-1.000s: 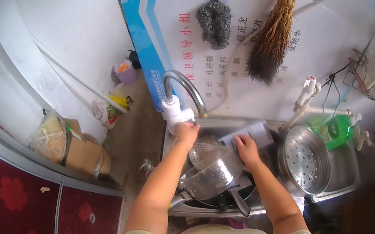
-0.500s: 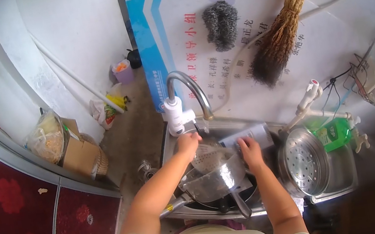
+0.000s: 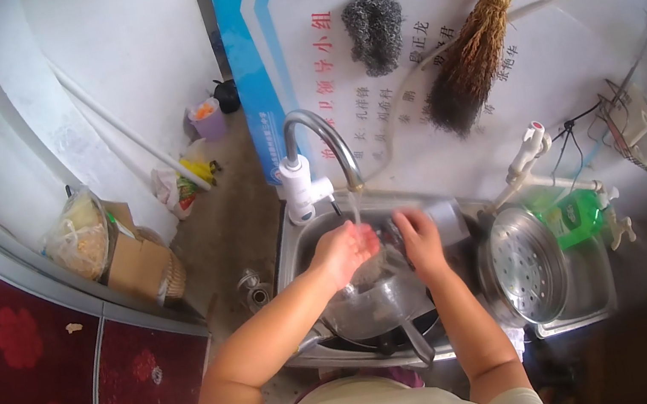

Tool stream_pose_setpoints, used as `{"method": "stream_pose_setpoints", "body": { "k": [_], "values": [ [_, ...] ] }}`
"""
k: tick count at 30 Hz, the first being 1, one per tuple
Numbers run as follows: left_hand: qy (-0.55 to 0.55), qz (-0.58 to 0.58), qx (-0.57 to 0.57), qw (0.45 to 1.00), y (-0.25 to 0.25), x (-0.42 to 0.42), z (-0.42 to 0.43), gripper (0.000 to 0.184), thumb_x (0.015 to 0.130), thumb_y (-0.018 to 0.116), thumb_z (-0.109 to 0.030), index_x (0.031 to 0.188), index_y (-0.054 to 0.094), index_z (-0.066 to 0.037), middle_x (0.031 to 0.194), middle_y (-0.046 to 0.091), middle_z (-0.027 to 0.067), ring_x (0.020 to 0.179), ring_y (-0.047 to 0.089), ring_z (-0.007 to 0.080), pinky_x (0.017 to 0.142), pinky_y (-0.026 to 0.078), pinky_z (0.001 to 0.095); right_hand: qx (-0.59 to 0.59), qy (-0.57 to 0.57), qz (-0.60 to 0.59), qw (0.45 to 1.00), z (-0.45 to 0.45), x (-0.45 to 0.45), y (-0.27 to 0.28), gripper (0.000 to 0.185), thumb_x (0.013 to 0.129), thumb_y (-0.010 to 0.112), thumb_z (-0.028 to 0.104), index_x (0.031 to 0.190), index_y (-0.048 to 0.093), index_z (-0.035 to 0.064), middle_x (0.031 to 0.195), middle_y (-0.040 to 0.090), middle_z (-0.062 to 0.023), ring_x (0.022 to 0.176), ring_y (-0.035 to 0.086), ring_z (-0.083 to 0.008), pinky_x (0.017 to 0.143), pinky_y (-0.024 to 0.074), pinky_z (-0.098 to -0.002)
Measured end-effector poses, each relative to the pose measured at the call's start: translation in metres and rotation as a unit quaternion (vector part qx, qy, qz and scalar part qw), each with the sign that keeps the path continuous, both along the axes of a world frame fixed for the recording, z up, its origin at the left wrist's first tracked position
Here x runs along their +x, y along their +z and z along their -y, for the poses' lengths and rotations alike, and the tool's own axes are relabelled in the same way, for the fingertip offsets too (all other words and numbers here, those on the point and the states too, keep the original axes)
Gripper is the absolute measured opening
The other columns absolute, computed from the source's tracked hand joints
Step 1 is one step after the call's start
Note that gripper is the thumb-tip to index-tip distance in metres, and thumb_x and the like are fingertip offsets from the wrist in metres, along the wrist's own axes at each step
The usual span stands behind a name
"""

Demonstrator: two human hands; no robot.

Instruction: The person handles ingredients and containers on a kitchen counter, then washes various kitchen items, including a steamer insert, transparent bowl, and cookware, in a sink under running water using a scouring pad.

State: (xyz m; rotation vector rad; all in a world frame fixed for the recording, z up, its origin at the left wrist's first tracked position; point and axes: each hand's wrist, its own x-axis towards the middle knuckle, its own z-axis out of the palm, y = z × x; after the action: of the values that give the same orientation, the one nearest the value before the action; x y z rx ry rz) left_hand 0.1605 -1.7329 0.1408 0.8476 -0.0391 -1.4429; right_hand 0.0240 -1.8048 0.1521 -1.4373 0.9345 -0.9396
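My left hand (image 3: 346, 253) is beside the thin water stream (image 3: 355, 209) from the faucet (image 3: 319, 129), fingers loosely spread, palm turned towards the right hand. My right hand (image 3: 419, 241) is blurred, with curled fingers next to a dark, glinting lump (image 3: 390, 235) that I cannot name for certain. Both hands are over a metal pot (image 3: 377, 309) in the steel sink (image 3: 285, 252). The pot's dark handle (image 3: 418, 343) points towards me. A dark pan partly shows under the pot.
Right of the pot, a perforated steamer tray (image 3: 523, 266) leans beside a green detergent bottle (image 3: 573, 218). A second tap (image 3: 526, 149) stands behind it. Steel wool (image 3: 376, 33) and a straw brush (image 3: 480, 36) hang on the back board. A cardboard box (image 3: 141, 269) stands at left.
My left hand has let go of the slotted utensil and turned palm inward. My right hand has moved slightly left and up. The water stream now shows clearly.
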Motion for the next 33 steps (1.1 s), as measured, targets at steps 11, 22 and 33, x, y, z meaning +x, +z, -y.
{"method": "stream_pose_setpoints", "body": {
  "k": [11, 22, 33],
  "values": [
    [0.087, -0.042, -0.016, 0.995, -0.026, -0.019, 0.017, 0.043, 0.090, 0.041, -0.040, 0.121, 0.047, -0.010, 0.117, 0.052, 0.0078, 0.109, 0.047, 0.0200, 0.092, 0.039, 0.0353, -0.139, 0.050, -0.012, 0.989, -0.032, 0.057, -0.022, 0.040, 0.095, 0.032, 0.026, 0.121, 0.044, -0.0020, 0.121, 0.047, -0.0208, 0.116, 0.042, -0.0307, 0.098, 0.0308, -0.0336],
    [0.070, 0.033, -0.033, 0.996, 0.007, -0.033, -0.007, 0.057, 0.088, 0.041, -0.049, 0.129, 0.037, -0.009, 0.129, 0.041, 0.0054, 0.119, 0.037, 0.0171, 0.100, 0.028, 0.0318, -0.126, 0.030, -0.039, 0.991, -0.028, 0.062, -0.023, 0.039, 0.092, 0.040, 0.027, 0.116, 0.049, -0.0023, 0.114, 0.052, -0.0214, 0.108, 0.049, -0.0328, 0.093, 0.0365, -0.0355],
    [-0.338, 0.574, -0.092, 0.740, -0.021, 0.016, -0.053, 0.049, 0.088, 0.050, -0.038, 0.117, 0.048, 0.001, 0.120, 0.050, 0.0132, 0.107, 0.050, 0.0240, 0.091, 0.040, 0.0332, -0.144, -0.009, -0.130, 0.981, 0.018, 0.023, -0.022, 0.029, 0.086, 0.053, 0.027, 0.089, 0.058, -0.0013, 0.079, 0.061, -0.0200, 0.073, 0.057, -0.0311, 0.069, 0.0446, -0.0348]
  ]
}}
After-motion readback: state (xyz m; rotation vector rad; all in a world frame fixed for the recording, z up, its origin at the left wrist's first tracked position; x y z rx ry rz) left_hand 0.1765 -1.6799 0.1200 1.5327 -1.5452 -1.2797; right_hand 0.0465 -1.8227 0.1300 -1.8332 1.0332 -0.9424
